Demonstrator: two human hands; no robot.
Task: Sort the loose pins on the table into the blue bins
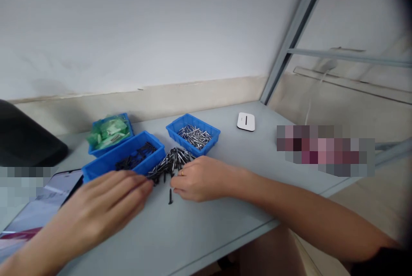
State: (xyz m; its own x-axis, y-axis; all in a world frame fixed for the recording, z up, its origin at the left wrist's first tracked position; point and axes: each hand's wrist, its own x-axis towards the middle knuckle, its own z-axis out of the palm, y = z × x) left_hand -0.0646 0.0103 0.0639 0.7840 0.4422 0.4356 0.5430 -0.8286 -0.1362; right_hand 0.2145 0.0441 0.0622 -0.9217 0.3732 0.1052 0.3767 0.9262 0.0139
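Note:
A heap of mixed black and silver screws (174,160) lies on the grey table. My right hand (204,179), with a ring on one finger, curls its fingers at the heap's near right side; what they pinch, if anything, is hidden. One loose black screw (170,196) stands just left of its fingertips. My left hand (109,201) is at the heap's left edge, fingers stretched out side by side and nothing visible in them. Behind that hand sits a blue bin (96,173) with black screws. Past the heap, another blue bin (172,128) contains silver screw-like pieces.
Farther back left, a third blue bin (93,152) contains a green plastic bag (111,130). A white square device (246,122) rests near the wall. A dark object (28,138) and a phone-like slab (58,190) are at left. A metal frame post (289,40) rises at right.

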